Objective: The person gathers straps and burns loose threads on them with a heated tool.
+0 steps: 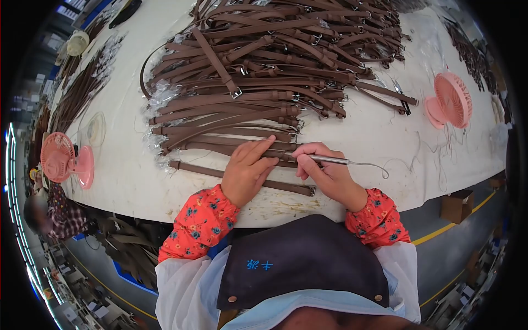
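Observation:
My left hand (250, 171) lies on a brown belt (220, 148), its fingers spread and stretched out and its thumb resting near the buckle end. In my right hand (329, 175) is a slim metal pen-shaped tool (333, 160), pinched between thumb and fingers. A thin curved tail runs out from the tool to the right. The tool's working tip is hidden at my fingertips, close to the buckle end of the belt under my left thumb. Nearer to me, a single belt (289, 187) passes beneath my left hand, its buckle pointing right.
A large pile of brown buckled belts (264, 60) covers the far middle of the white table (126, 165). Clear plastic wrap (162, 99) bunches at their left ends. Pink fans stand at left (56, 157) and right (452, 99). Loose threads lie at right; a cardboard box (457, 205) is on the floor.

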The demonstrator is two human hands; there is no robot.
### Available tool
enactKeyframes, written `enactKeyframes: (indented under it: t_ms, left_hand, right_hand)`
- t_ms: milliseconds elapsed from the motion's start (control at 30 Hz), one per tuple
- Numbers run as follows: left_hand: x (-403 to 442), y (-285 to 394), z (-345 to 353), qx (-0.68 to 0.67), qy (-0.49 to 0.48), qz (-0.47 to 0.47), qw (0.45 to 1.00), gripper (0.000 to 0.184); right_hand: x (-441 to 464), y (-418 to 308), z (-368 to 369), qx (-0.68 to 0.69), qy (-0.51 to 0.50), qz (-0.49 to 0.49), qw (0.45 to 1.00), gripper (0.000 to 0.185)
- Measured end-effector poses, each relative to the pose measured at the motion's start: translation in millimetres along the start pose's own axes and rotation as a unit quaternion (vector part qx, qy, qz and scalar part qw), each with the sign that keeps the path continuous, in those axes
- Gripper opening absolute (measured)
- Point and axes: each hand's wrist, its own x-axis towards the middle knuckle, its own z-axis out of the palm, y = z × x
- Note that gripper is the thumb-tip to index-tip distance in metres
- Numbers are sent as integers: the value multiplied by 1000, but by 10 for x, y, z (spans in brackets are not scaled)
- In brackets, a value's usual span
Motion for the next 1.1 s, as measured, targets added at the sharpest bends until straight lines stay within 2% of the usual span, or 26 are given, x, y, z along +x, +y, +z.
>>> enactKeyframes:
  t_ms: [300, 400, 533, 633, 733, 867, 967, 1033, 1100]
  left_hand:
    - [-10, 6, 4, 1, -3, -13, 1000, 20]
    - [-18, 3, 20, 9, 1, -8, 1000, 24]
    - [-41, 6, -63, 72, 15, 77, 994, 33]
    - [-117, -20, -131, 78, 2, 111, 991, 36]
    - [-152, -34, -170, 102, -36, 124, 986, 35]
    - [-185, -61, -215, 63, -65, 71, 993, 31]
    - [-191, -93, -227, -15, -74, -11, 997, 28]
    - [-167, -60, -259, -70, -71, -70, 993, 27]
    - [-84, 33, -319, -41, -80, -53, 995, 28]
  right_hand:
    - [29, 53, -3, -1, 11, -3, 1000, 19]
    - [5, 83, -56, 15, 11, -15, 1000, 21]
    - [-45, 87, -134, 11, 22, -71, 997, 23]
    - [-87, 93, -178, 10, -18, -102, 995, 22]
    - [-94, 15, -206, -66, -74, -88, 991, 20]
    - [-11, 25, -229, -237, -64, -178, 953, 18]
    - [-5, 40, -254, -262, -29, -176, 949, 20]
    - [-65, 7, -287, -228, -29, -164, 959, 19]
    - [-169, -13, -327, -154, -33, -126, 979, 20]
